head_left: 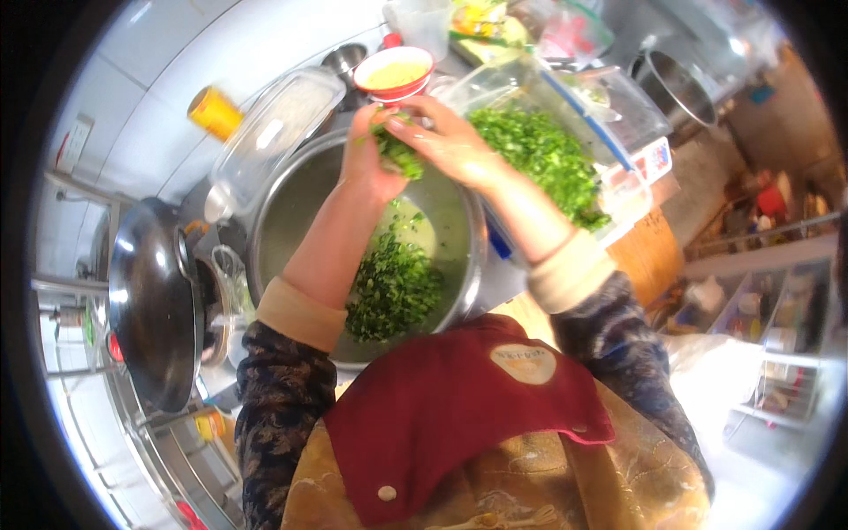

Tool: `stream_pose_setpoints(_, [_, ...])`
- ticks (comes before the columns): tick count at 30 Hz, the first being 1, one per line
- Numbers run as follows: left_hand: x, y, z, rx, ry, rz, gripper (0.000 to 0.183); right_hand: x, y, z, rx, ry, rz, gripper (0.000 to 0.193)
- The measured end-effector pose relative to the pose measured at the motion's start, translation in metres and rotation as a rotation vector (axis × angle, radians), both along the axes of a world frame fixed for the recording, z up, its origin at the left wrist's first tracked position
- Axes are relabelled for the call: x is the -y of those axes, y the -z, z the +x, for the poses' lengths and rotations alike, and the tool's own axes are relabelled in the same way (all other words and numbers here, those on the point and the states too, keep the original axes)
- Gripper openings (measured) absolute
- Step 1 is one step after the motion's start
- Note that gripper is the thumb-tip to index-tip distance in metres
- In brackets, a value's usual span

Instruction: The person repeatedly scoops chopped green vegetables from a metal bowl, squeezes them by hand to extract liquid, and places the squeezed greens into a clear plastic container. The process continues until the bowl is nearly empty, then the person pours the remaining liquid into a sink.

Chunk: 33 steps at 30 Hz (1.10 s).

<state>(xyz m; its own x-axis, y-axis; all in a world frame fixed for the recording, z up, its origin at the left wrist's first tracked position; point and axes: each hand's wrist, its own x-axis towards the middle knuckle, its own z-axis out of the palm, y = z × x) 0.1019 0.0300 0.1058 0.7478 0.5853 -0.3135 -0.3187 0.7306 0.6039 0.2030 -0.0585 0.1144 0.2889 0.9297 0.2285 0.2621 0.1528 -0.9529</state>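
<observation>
Above a large steel pot (278,199), my left hand (364,152) and my right hand (452,146) are cupped together around a clump of chopped green herbs (399,155). Some of the clump shows between the palms, its lower end pointing into the pot. Below my wrists, a heap of chopped greens (397,287) lies in the pot, beside a pale yellowish patch (415,230). To the right of the pot stands a clear plastic tub (495,84), with many more chopped greens (539,159) in it.
Beyond my hands are a red-rimmed bowl (395,71) of yellow contents and a small metal cup (344,60). A clear lidded container (278,132) and a yellow can (215,113) are at the left. A black wok (155,305) hangs further left; a steel pot (676,88) sits far right.
</observation>
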Motion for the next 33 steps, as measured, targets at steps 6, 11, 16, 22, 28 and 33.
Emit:
stream_pose_setpoints(6, [0.035, 0.016, 0.111, -0.17, 0.488, 0.354, 0.045, 0.095, 0.003, 0.107, 0.235, 0.354, -0.29, 0.064])
stream_pose_setpoints(11, [0.044, 0.026, 0.153, -0.21, 0.53, 0.727, 0.062, 0.127, 0.005, 0.138, 0.557, 0.543, -0.392, 0.045])
stream_pose_setpoints(16, [0.042, 0.051, 0.167, -0.541, 0.698, 1.748, 0.057, 0.138, 0.018, 0.125, 0.738, 0.385, -0.797, 0.047])
stream_pose_setpoints(22, [0.008, 0.046, 0.137, -0.398, 0.456, 1.459, 0.037, 0.142, 0.03, 0.09, 1.125, -0.011, -0.952, 0.052])
stream_pose_setpoints(28, [0.013, 0.038, 0.057, -0.381, 0.43, 1.199, 0.024, 0.098, 0.04, 0.131, 0.999, 0.008, -1.012, 0.048])
stream_pose_setpoints(33, [-0.005, 0.029, -0.052, -0.629, 0.319, 1.137, 0.023, 0.11, -0.011, 0.147, 0.933, -0.015, -0.54, 0.031])
